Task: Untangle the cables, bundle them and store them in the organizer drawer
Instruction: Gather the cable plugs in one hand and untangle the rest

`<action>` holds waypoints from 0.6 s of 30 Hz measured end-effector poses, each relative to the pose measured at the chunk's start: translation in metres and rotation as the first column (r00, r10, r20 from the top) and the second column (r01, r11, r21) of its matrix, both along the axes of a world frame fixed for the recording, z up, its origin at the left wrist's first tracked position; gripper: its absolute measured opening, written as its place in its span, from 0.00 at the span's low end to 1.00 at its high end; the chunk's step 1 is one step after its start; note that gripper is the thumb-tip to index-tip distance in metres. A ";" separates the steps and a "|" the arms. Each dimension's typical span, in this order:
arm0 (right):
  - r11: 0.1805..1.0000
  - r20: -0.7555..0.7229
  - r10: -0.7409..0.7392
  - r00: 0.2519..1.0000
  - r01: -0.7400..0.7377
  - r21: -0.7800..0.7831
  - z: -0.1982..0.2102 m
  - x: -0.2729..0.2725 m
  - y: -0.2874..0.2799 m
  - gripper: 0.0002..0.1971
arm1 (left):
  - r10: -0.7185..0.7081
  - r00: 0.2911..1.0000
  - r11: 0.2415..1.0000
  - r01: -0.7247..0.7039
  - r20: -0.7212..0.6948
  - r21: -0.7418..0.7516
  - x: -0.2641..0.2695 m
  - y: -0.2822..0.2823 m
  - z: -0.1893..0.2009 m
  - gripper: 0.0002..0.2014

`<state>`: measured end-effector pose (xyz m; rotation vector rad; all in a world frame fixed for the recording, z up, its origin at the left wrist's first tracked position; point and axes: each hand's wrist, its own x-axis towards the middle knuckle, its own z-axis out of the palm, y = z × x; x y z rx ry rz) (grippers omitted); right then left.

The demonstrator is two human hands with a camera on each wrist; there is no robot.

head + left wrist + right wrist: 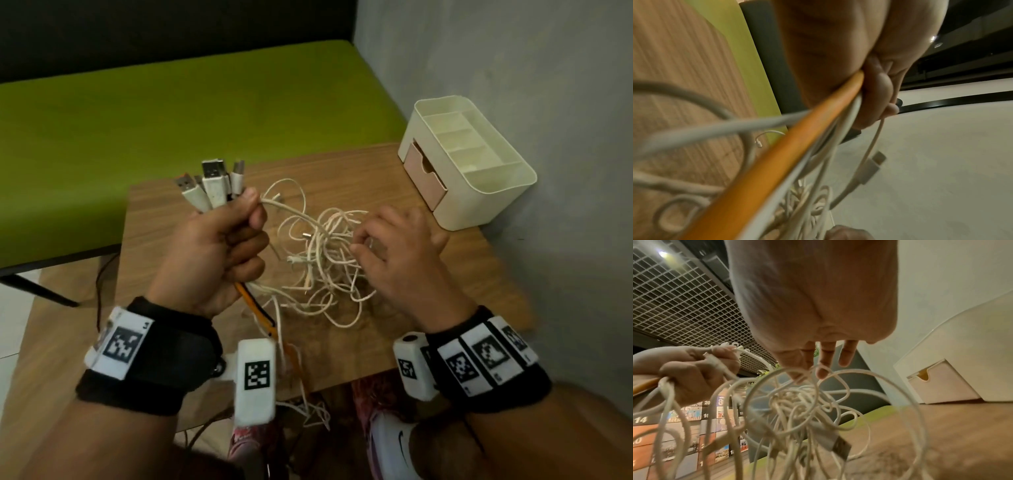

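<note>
My left hand (pixel 239 236) is held above the table and grips a bunch of cable ends, whose USB plugs (pixel 212 185) stick up out of the fist. An orange cable (pixel 251 303) and white cables hang below that fist; the orange cable (pixel 797 146) also fills the left wrist view. The white cable tangle (pixel 325 263) lies on the wooden table (pixel 376 164). My right hand (pixel 359 243) reaches into it, thumb and forefinger pinching a white loop (pixel 807 372), the other fingers straight. The cream organizer (pixel 486 202) stands at the back right, its pink drawer (pixel 424 174) slightly open.
A green padded surface (pixel 171 113) runs behind and left of the table. A grey wall (pixel 513 68) stands close behind the organizer. Some cables trail over the table's near edge towards the floor. The drawer (pixel 941 384) shows to the right in the right wrist view.
</note>
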<state>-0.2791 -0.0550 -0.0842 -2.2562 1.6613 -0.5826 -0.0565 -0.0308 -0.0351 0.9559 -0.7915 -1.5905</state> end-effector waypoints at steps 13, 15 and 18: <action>0.980 0.466 0.188 0.865 -0.198 -0.027 0.000 0.011 0.003 0.05 | -0.018 0.981 0.997 0.003 0.192 0.079 -0.014 -0.002 -0.006 0.15; 0.967 0.354 0.232 0.906 -0.178 -0.180 -0.006 0.008 -0.001 0.07 | 0.130 0.881 0.989 -0.145 0.456 -0.002 -0.013 -0.004 -0.007 0.12; 0.936 0.186 0.251 0.950 -0.190 -0.295 -0.015 0.010 -0.002 0.10 | 0.331 0.560 0.943 -0.201 0.759 -0.264 -0.010 -0.002 -0.004 0.07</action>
